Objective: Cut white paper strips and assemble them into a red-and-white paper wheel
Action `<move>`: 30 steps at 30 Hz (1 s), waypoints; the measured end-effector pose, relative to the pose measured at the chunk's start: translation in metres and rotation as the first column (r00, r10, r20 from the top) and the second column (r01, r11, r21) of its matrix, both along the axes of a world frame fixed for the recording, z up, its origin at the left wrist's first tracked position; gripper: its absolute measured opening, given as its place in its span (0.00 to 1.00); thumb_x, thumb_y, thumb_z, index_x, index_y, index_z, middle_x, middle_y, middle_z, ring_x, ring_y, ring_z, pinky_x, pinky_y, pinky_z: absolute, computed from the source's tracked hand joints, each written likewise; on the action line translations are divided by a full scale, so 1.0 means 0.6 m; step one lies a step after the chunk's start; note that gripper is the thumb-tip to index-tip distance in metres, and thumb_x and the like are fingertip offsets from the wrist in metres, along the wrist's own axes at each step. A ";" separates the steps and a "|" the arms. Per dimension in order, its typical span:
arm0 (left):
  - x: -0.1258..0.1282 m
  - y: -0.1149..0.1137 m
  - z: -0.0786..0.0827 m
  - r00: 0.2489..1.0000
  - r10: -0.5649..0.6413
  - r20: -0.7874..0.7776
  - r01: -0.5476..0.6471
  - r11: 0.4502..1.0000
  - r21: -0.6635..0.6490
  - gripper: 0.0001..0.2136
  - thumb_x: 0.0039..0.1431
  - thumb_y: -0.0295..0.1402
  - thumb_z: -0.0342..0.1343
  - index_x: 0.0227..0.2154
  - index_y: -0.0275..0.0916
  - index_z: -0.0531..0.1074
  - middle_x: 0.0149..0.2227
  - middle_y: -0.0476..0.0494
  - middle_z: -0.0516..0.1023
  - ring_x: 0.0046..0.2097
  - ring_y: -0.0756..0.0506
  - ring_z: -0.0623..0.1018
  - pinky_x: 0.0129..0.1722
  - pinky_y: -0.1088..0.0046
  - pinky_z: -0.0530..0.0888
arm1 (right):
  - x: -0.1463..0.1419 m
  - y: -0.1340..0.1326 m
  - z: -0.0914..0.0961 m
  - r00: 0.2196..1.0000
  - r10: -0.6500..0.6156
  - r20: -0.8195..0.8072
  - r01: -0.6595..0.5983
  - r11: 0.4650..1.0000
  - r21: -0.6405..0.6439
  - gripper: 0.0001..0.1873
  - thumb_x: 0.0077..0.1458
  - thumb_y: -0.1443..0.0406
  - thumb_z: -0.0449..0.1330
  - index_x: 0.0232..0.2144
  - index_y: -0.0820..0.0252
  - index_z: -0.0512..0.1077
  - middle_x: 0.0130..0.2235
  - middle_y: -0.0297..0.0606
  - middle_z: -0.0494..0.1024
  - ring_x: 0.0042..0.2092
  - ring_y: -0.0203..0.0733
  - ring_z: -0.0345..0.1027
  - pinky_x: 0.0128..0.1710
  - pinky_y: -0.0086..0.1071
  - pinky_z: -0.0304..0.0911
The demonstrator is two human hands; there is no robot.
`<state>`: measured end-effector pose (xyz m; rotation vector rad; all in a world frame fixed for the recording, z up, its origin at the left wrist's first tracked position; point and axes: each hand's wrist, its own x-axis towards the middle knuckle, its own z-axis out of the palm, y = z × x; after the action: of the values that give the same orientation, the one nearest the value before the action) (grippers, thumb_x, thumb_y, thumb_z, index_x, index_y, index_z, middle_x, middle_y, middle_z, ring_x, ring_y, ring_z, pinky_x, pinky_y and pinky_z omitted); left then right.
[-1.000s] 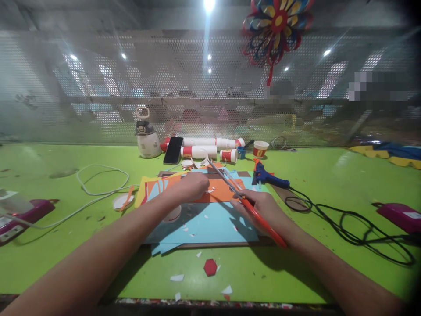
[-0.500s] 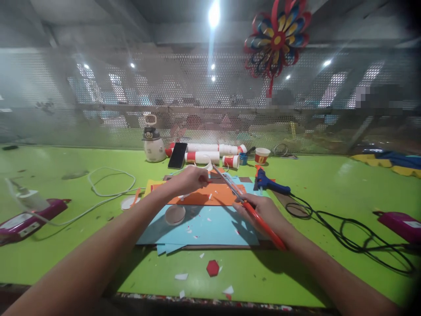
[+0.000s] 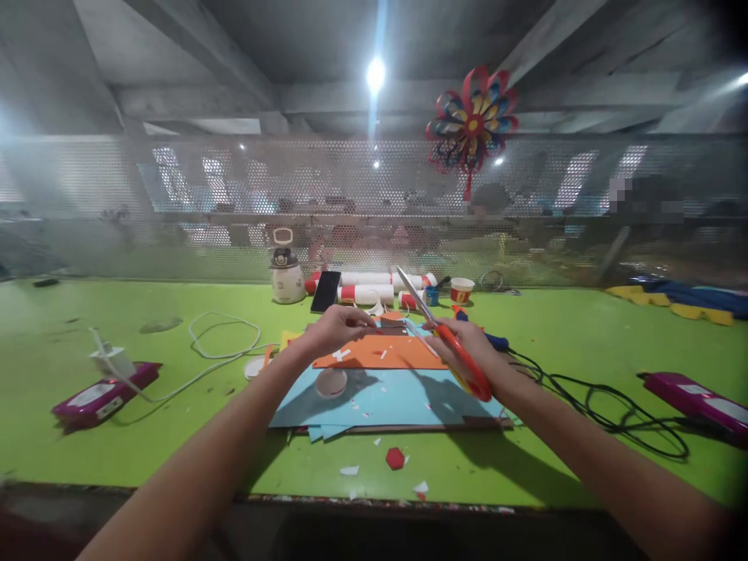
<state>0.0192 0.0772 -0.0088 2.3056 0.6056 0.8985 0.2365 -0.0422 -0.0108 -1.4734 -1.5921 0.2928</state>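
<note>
My right hand (image 3: 472, 349) is wrapped around scissors (image 3: 464, 360) with red-orange handles. Their blades are spread apart and point up and to the left, toward my other hand. Across from them, my left hand (image 3: 342, 327) is closed in a pinch above the orange sheet (image 3: 379, 354); a small reddish bit shows by its fingertips, too unclear to name. Light blue sheets (image 3: 374, 401) lie under the orange one, strewn with white and red scraps. On the blue paper, left of the middle, sits a small round, pale lid-like piece (image 3: 331, 383).
A red hexagon (image 3: 395, 458) lies near the front edge. Behind the papers are a phone (image 3: 326, 291), a white bottle (image 3: 288, 280), paper cups (image 3: 365, 294) and a single cup (image 3: 462, 291). Purple power strips (image 3: 108, 396) and cords flank the work; a blue glue gun (image 3: 496, 341) is partly hidden.
The scissors' blades have spread from nearly together to wide apart. My left hand's fingers now reach farther toward the blades. The camera view has tilted upward.
</note>
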 end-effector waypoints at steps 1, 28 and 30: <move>0.001 -0.004 0.000 0.999 -0.019 0.032 0.020 1.000 -0.010 0.09 0.50 0.34 0.56 0.30 0.33 0.76 0.23 0.47 0.73 0.24 0.52 0.69 0.25 0.76 0.67 | -0.009 0.005 0.008 0.999 0.025 -0.040 -0.026 1.000 -0.015 0.09 0.44 0.64 0.59 0.31 0.63 0.73 0.19 0.29 0.65 0.21 0.36 0.61 0.22 0.29 0.59; -0.011 -0.036 -0.005 0.940 -0.193 0.282 0.306 0.842 -0.445 0.07 0.46 0.34 0.62 0.28 0.35 0.78 0.25 0.45 0.74 0.29 0.50 0.72 0.34 0.70 0.70 | -0.090 0.028 -0.008 0.745 0.393 -0.539 -0.471 0.882 -0.007 0.12 0.50 0.65 0.60 0.39 0.61 0.71 0.29 0.35 0.75 0.29 0.38 0.68 0.31 0.33 0.65; -0.011 -0.033 -0.008 0.938 -0.189 0.291 0.311 0.829 -0.464 0.08 0.46 0.34 0.63 0.27 0.34 0.78 0.25 0.45 0.74 0.29 0.50 0.72 0.34 0.70 0.69 | -0.090 0.033 -0.016 0.732 0.411 -0.543 -0.486 0.874 0.006 0.13 0.50 0.66 0.60 0.40 0.62 0.71 0.29 0.36 0.75 0.30 0.38 0.68 0.31 0.33 0.65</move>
<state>0.0123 0.0573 -0.0136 1.7232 0.3644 0.7587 0.1827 -0.0222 -0.0205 -0.9476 -1.4547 1.0237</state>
